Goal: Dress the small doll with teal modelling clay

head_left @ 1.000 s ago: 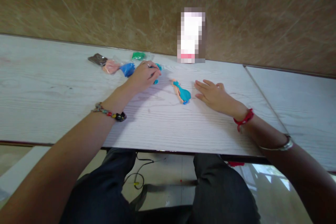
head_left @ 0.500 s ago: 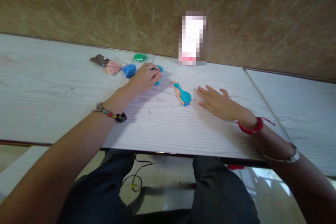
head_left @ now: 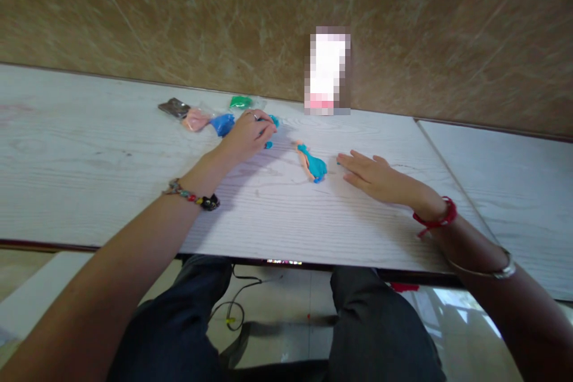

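Note:
On the white tabletop lies a small clay figure (head_left: 316, 165) with a teal dress, peach edges and a bit of blue at its lower end. Just right of it my right hand (head_left: 371, 178) is stretched out palm down, fingers straight. A tiny teal clay bit (head_left: 338, 163) shows at its fingertips. To the figure's upper left, my left hand (head_left: 249, 134) rests with its fingers curled together. Teal clay (head_left: 274, 122) shows beyond these fingers and a small teal lump (head_left: 268, 145) sits below them. Whatever the left fingers enclose is hidden.
Behind my left hand lie clay packets: dark brown (head_left: 175, 108), peach (head_left: 196, 120), blue (head_left: 222, 125) and green (head_left: 240, 102). A blurred-out phone-like upright object (head_left: 329, 71) leans on the marble-patterned wall (head_left: 215, 18). A seam (head_left: 452, 176) crosses the tabletop at right.
My right hand has shifted slightly right and down, its fingers closer together, and the red bracelet has swung. The teal bit now shows at its fingertips. My left hand stays almost still.

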{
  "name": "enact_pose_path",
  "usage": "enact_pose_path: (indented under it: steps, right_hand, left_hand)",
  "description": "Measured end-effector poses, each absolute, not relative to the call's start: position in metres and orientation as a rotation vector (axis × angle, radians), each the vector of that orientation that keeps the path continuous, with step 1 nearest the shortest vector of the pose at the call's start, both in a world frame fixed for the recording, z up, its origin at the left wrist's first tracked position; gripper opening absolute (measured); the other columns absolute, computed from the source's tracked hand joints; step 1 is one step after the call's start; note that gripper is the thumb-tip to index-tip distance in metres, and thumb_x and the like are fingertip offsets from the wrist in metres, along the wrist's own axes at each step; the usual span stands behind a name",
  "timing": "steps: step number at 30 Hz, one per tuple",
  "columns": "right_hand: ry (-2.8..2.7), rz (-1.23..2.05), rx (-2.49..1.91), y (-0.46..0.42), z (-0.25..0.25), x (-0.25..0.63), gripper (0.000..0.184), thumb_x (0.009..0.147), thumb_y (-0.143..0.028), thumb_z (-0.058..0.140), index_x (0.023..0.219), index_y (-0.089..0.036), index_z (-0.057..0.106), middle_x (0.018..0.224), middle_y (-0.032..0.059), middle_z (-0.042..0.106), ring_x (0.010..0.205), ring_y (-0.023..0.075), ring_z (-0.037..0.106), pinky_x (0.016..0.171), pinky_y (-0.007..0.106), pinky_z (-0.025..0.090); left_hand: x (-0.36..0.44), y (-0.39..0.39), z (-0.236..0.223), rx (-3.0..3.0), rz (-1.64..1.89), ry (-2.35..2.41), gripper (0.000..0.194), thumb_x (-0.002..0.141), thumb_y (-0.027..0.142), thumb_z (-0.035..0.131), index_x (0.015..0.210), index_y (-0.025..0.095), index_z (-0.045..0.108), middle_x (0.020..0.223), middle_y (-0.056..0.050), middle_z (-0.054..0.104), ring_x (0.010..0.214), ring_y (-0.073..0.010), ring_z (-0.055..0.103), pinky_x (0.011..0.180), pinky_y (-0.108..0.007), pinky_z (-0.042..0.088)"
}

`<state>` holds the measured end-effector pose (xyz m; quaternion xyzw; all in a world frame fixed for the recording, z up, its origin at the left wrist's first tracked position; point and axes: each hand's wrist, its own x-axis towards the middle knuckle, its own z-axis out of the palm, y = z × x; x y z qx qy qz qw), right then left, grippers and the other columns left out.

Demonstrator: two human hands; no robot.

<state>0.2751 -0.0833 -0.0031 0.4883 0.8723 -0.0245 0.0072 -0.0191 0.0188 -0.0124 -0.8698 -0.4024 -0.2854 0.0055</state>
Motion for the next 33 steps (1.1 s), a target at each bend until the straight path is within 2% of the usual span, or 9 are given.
enact_pose_path:
  steps: [6, 9, 15, 19, 22, 26, 33]
  right_hand:
    - [2.738, 0.051, 1.499, -0.085, -0.002, 0.271, 0.049, 0.093, -0.037, 0.022, 0.137, -0.021, 0.032, 0.143, 0.0073, 0.034, 0.132, 0.0264, 0.028, 0.1, 0.056, 0.03]
    - [2.724, 0.023, 1.476, -0.089, 0.0, 0.267, 0.049, 0.093, -0.039, 0.02, 0.137, -0.02, 0.034, 0.142, 0.0076, 0.036, 0.131, 0.0257, 0.03, 0.1, 0.056, 0.031]
    - [2.694, -0.049, 1.565, -0.086, 0.0, 0.267, 0.052, 0.093, -0.041, 0.019, 0.139, -0.021, 0.028, 0.145, 0.0061, 0.029, 0.133, 0.0268, 0.026, 0.1, 0.057, 0.03]
    - [2.793, -0.066, 1.675, -0.081, 0.005, 0.272, 0.049, 0.092, -0.036, 0.024, 0.136, -0.017, 0.035, 0.142, 0.0079, 0.035, 0.131, 0.0242, 0.031, 0.101, 0.05, 0.034]
    - [2.863, -0.008, 1.75, -0.079, 0.01, 0.275, 0.045, 0.091, -0.029, 0.029, 0.13, -0.012, 0.045, 0.135, 0.0105, 0.045, 0.127, 0.0224, 0.039, 0.102, 0.042, 0.036]
    - [2.912, -0.007, 1.681, -0.084, 0.011, 0.27, 0.04, 0.091, -0.025, 0.033, 0.121, -0.01, 0.054, 0.125, 0.0109, 0.056, 0.118, 0.0209, 0.049, 0.101, 0.038, 0.039]
    - [2.976, 0.013, 1.542, -0.091, 0.007, 0.253, 0.029, 0.088, -0.021, 0.044, 0.106, -0.014, 0.065, 0.106, 0.0094, 0.066, 0.099, 0.0206, 0.059, 0.087, 0.034, 0.046]
  left_hand:
    - [-0.02, 0.021, -0.014, -2.713, -0.874, -1.192, 0.035, 0.088, 0.03, 0.034, 0.072, 0.016, 0.061, 0.093, -0.008, 0.061, 0.092, -0.0196, 0.054, 0.087, -0.037, 0.041]
    - [-0.02, 0.022, -0.015, -2.723, -0.862, -1.18, 0.035, 0.088, 0.029, 0.034, 0.073, 0.015, 0.062, 0.093, -0.009, 0.061, 0.093, -0.0196, 0.054, 0.087, -0.037, 0.042]
    - [-0.019, 0.022, -0.015, -2.736, -0.88, -1.232, 0.032, 0.088, 0.029, 0.036, 0.076, 0.015, 0.062, 0.093, -0.007, 0.06, 0.092, -0.018, 0.053, 0.089, -0.036, 0.041]
    - [-0.018, 0.018, -0.011, -2.74, -0.849, -1.267, 0.032, 0.088, 0.026, 0.035, 0.079, 0.014, 0.063, 0.095, -0.008, 0.06, 0.093, -0.0178, 0.052, 0.088, -0.036, 0.041]
    - [-0.016, 0.013, -0.007, -2.735, -0.769, -1.292, 0.031, 0.088, 0.025, 0.036, 0.082, 0.011, 0.064, 0.098, -0.01, 0.059, 0.094, -0.0183, 0.051, 0.089, -0.036, 0.041]
    - [-0.016, 0.011, -0.005, -2.732, -0.754, -1.285, 0.032, 0.089, 0.025, 0.035, 0.082, 0.011, 0.064, 0.098, -0.011, 0.059, 0.095, -0.0183, 0.05, 0.09, -0.036, 0.04]
    - [-0.016, 0.014, -0.007, -2.73, -0.771, -1.275, 0.035, 0.088, 0.03, 0.032, 0.077, 0.015, 0.062, 0.096, -0.01, 0.06, 0.092, -0.0198, 0.052, 0.088, -0.036, 0.041]
